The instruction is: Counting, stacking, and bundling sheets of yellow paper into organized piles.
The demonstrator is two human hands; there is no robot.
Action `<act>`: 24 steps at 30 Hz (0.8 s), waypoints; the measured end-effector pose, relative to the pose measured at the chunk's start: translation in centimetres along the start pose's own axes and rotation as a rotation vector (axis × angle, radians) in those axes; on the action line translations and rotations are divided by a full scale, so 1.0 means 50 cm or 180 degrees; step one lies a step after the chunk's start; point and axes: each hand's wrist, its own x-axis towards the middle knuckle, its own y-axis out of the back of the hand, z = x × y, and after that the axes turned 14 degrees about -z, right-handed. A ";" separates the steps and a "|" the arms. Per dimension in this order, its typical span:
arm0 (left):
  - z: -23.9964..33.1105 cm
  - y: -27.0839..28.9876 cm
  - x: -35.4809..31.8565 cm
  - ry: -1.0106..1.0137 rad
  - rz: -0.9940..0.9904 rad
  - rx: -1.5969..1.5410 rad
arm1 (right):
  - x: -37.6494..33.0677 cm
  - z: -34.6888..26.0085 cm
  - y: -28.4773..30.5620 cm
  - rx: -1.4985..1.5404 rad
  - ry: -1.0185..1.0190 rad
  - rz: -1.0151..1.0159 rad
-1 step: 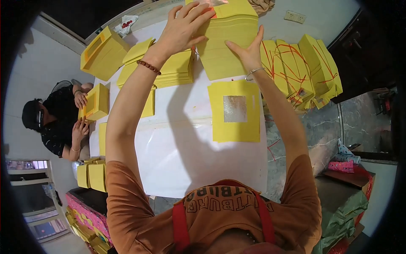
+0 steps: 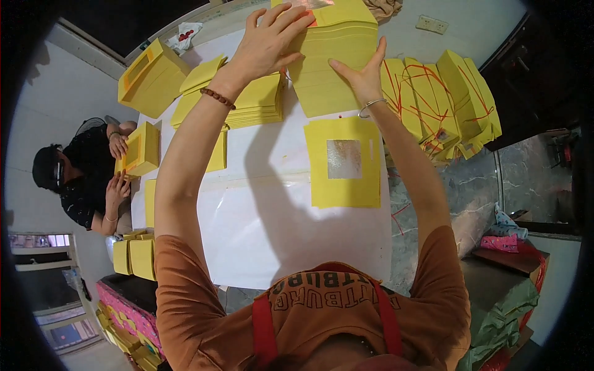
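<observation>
A tall stack of yellow paper sheets stands at the far side of the table, with a silvery-pink patch on top. My left hand lies over its upper left edge, fingers stretched across it and thumb against the side. Round the stack's right edge goes my right hand, its thumb on the front face and index finger pointing up; its other fingers are hidden. Closer to me lies a lower pile of yellow sheets with a silver square on top.
Several yellow piles and a yellow block stand left of the stack. Bundles tied with red string are at the right. A co-worker at the left handles a yellow block. The white table stretches toward me.
</observation>
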 end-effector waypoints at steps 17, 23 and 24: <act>-0.012 0.008 0.015 0.0122 -0.0138 -0.0977 | -0.009 0.013 -0.007 -0.0464 -0.0121 0.0192; -0.015 0.018 0.020 0.0340 -0.0248 -0.1283 | -0.006 0.029 -0.005 -0.0302 -0.0084 0.0112; -0.015 0.019 0.019 0.0314 -0.0196 -0.1307 | -0.007 0.025 -0.005 -0.0293 -0.0084 0.0119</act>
